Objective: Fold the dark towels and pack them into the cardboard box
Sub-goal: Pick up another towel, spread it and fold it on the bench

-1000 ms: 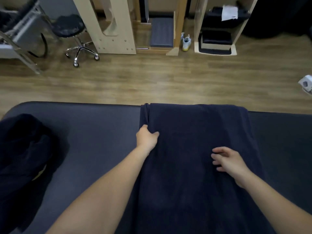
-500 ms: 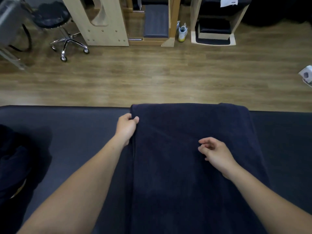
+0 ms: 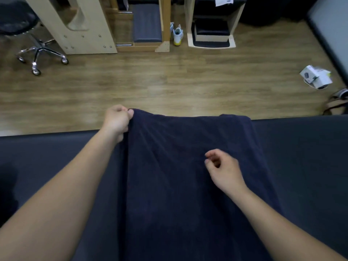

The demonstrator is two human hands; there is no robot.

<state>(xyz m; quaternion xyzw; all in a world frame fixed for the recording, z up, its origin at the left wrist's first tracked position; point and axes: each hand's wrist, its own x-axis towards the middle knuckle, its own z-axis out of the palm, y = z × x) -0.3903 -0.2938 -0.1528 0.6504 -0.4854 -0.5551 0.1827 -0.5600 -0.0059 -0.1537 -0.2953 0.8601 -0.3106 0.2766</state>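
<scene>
A dark navy towel (image 3: pixel 169 185) lies lengthwise down the middle of a dark grey padded table (image 3: pixel 301 166). My left hand (image 3: pixel 117 121) is shut on the towel's far left corner and holds it lifted above the table's far edge. Over the towel's middle right, my right hand (image 3: pixel 224 170) hovers with its fingers loosely curled and nothing in them. The towel's far right corner (image 3: pixel 235 117) rests at the table's far edge. No cardboard box is in view.
Beyond the table is a wooden floor (image 3: pixel 169 81). A wheeled stool (image 3: pixel 33 51) stands far left, wooden furniture (image 3: pixel 90 34) and a shoe (image 3: pixel 178 34) at the back. A small white box (image 3: pixel 316 77) lies on the floor at right.
My left hand slid up the towel's left edge to the far corner and lifted it. My right hand stayed over the towel. The view shifted; the dark pile at left left the frame.
</scene>
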